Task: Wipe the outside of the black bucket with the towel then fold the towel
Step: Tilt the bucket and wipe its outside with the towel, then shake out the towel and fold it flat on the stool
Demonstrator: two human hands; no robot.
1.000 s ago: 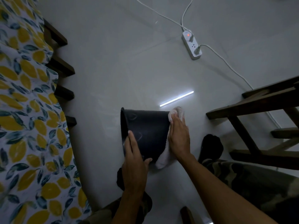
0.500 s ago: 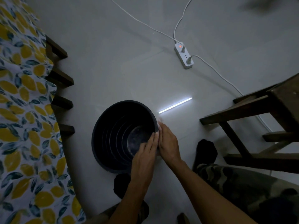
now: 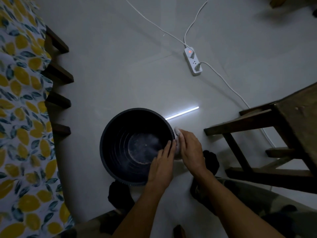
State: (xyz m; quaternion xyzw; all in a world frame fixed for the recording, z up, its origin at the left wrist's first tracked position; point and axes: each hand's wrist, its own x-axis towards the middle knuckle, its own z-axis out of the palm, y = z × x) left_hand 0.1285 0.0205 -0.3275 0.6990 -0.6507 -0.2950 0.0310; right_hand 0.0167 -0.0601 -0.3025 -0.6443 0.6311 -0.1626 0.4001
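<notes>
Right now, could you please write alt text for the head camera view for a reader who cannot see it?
A person's right hand presses a white towel against the outside of an upright black bucket on a pale floor, while the left hand grips its rim. A lit power strip lies beyond, a wooden stool stands right, and lemon-print fabric hangs left.

One bucket (image 3: 120,134), one towel (image 3: 177,133), two hands, seemingly one power strip (image 3: 193,61).

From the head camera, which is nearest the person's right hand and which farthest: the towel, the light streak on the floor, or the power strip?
Measured from the right hand:
1. Towel: under the fingers, pressed against the black bucket on its right side.
2. Light streak: on the floor just beyond the bucket.
3. Power strip: far up the floor, red light on.
</notes>
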